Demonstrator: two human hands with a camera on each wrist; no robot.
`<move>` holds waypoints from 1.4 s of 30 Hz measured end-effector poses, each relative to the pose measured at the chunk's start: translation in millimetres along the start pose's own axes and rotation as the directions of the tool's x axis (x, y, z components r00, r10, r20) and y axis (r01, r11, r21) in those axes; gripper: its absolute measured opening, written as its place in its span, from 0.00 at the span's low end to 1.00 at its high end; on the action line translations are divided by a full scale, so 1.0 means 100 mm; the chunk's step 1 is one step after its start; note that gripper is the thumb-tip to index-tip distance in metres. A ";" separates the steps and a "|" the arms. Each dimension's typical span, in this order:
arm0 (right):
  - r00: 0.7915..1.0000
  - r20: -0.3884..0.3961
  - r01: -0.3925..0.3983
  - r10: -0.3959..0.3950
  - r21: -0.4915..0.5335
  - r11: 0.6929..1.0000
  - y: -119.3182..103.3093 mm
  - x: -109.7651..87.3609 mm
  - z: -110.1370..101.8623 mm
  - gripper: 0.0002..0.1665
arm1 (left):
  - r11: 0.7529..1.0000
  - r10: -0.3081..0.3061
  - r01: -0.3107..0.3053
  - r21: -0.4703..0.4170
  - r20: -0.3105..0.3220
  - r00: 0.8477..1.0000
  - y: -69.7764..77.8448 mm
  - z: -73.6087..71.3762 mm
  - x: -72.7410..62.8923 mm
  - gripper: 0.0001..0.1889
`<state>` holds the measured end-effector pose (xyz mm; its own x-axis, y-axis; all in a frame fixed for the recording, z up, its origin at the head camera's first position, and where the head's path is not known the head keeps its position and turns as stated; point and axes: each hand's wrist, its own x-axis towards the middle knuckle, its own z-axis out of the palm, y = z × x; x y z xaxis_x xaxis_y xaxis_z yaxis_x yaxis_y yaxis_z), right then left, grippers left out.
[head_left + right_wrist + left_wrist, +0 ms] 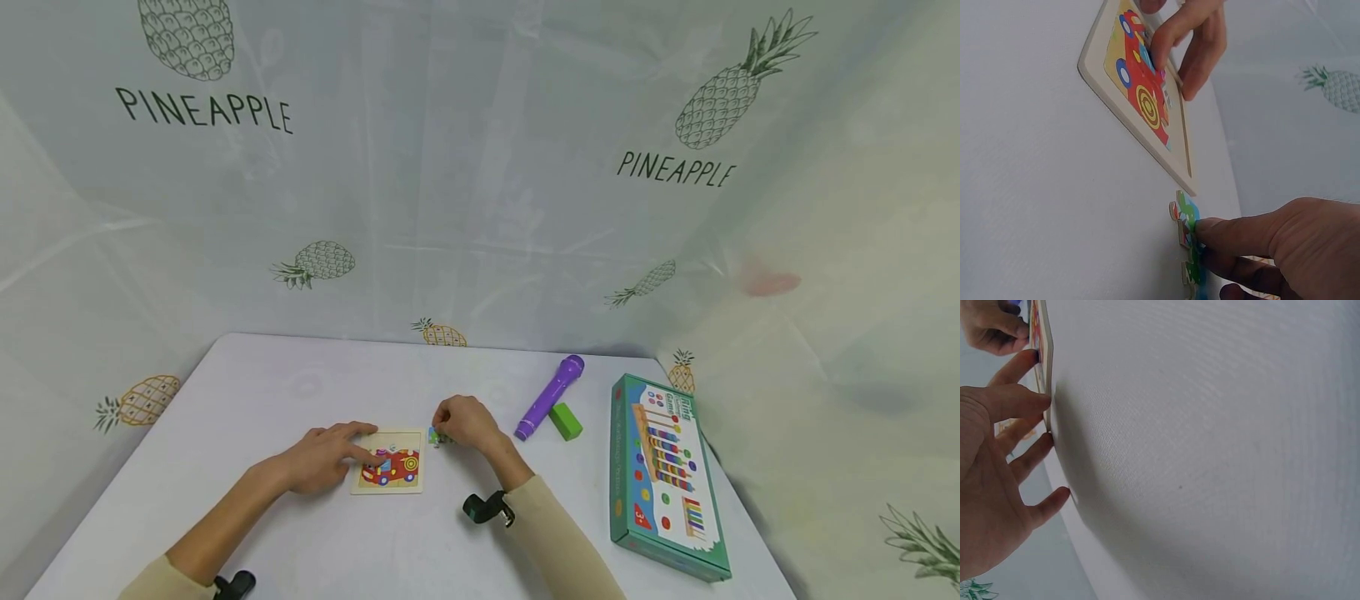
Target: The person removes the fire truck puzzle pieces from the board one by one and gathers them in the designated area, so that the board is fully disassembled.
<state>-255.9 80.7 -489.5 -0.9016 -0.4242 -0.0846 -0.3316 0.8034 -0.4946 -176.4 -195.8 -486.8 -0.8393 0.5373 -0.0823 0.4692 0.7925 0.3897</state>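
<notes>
A wooden jigsaw puzzle board (386,487) lies on the table with a red truck picture in its lower part. My left hand (318,458) rests over its left side, fingers spread, one fingertip on the truck and another at the top edge. In the left wrist view, the thumb of the left hand (1007,403) touches the board's side edge. Right of the board, my right hand (467,423) pinches green and blue jigsaw pieces (1188,215) between thumb and fingers, low over the table. The fingers hide part of these pieces. Bare wood shows in the board's upper part.
A purple toy microphone (550,397) lies right of the right hand, against a green block (566,422). Farther right is a green toy box (671,475). The white table (300,375) ends at a pineapple-print curtain (480,167).
</notes>
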 end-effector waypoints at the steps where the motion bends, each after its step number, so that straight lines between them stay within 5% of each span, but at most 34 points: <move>1: 1.000 0.003 -0.003 0.003 0.001 1.000 0.00 0.00 0.00 0.04 | 1.000 -0.001 0.001 0.000 0.000 1.000 0.00 0.00 0.00 0.29; 20: 1.000 -0.026 0.010 -0.011 -0.018 1.000 0.01 -0.02 -0.07 0.03 | 1.000 0.007 -0.007 -0.007 0.000 1.000 -0.01 0.01 0.00 0.29; 42: 0.989 -0.043 0.147 -0.142 0.155 0.977 -0.14 -0.20 -0.27 0.06 | 1.000 0.006 -0.006 -0.013 -0.004 1.000 0.00 0.01 0.01 0.26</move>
<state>-241.0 89.2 -457.9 -0.8566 -0.5154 0.0235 -0.4132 0.6581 -0.6294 -177.1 -195.4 -487.8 -0.8376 0.5409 -0.0767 0.4706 0.7856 0.4018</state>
